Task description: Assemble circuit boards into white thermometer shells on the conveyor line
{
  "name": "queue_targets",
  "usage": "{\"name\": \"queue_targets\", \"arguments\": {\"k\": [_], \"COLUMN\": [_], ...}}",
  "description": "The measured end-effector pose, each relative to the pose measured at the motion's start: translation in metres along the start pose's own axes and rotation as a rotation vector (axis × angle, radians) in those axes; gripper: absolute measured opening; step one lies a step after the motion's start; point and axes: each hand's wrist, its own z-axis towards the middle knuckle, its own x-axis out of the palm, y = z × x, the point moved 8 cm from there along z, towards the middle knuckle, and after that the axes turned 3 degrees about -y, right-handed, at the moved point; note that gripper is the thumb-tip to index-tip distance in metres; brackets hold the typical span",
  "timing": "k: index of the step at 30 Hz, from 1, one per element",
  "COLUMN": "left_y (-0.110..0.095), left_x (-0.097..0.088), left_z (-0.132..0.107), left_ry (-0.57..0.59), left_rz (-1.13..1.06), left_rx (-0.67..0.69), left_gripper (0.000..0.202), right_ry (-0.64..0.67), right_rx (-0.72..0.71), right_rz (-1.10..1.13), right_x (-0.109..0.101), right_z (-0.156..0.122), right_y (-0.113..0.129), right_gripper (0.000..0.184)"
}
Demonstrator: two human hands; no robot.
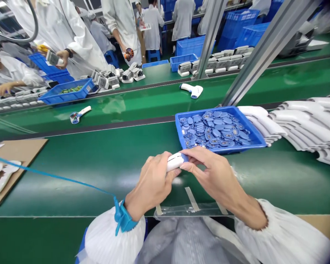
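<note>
My left hand is closed around a white plastic housing held just above the green bench. My right hand pinches a small blue part against the housing's right end. A blue antistatic strap circles my left wrist, and its cord runs off to the left. Right behind my hands stands a blue tray filled with several small blue parts.
White housings are stacked at the right. A cardboard sheet with white pieces lies at the left. Two white units ride the green conveyor belt beyond. Other people in white coats work at the far side near blue bins. Metal posts rise at the right.
</note>
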Motion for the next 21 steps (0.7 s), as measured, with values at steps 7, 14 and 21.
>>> {"name": "queue_targets", "arguments": {"k": [7, 14, 21], "left_y": [-0.008, -0.003, 0.028], "left_x": [0.001, 0.007, 0.021], "left_z": [0.001, -0.007, -0.019], "left_ry": [0.003, -0.142, -0.547], "left_rz": [-0.004, 0.063, -0.065], "left_rx": [0.124, 0.159, -0.278], "left_gripper": [0.035, 0.031, 0.053], "right_ry": [0.089, 0.065, 0.244], "right_rx": [-0.186, -0.045, -0.031], "right_rz": [-0.104, -0.121, -0.194], "right_x": [0.010, 0.002, 0.018], "right_z": [-0.006, -0.030, -0.061], "right_y": [0.010, -0.013, -0.010], "right_gripper": [0.018, 0.019, 0.023]}}
